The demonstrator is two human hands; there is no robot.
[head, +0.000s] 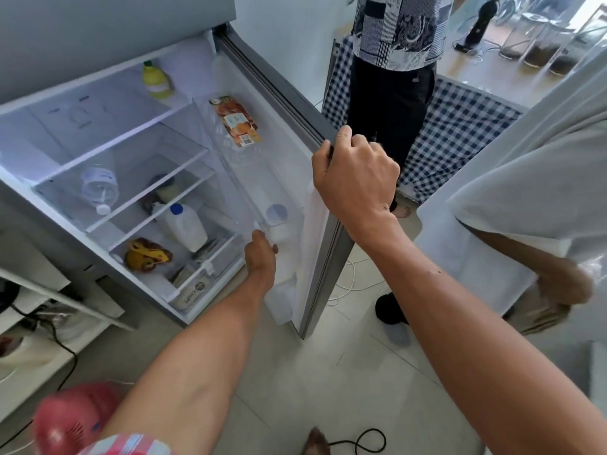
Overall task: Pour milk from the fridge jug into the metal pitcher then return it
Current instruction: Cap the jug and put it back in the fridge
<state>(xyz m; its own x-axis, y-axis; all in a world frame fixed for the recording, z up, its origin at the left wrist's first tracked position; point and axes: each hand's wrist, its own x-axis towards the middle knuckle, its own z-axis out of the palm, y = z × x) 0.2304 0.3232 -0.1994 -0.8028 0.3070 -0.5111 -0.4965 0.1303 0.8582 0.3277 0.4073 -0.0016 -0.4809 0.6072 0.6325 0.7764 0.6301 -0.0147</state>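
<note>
Milk jug [277,224] stands in the fridge door shelf [295,221]; left hand [261,257] grips it, right hand [356,175] grips the door edge [331,257].

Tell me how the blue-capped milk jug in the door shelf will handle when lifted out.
The milk jug looks white nearly to its cap, so probably full and heavy. Its smooth plastic may be slippery if cold and damp. The left hand is at its base; the shelf rail likely demands lifting straight up.
</note>
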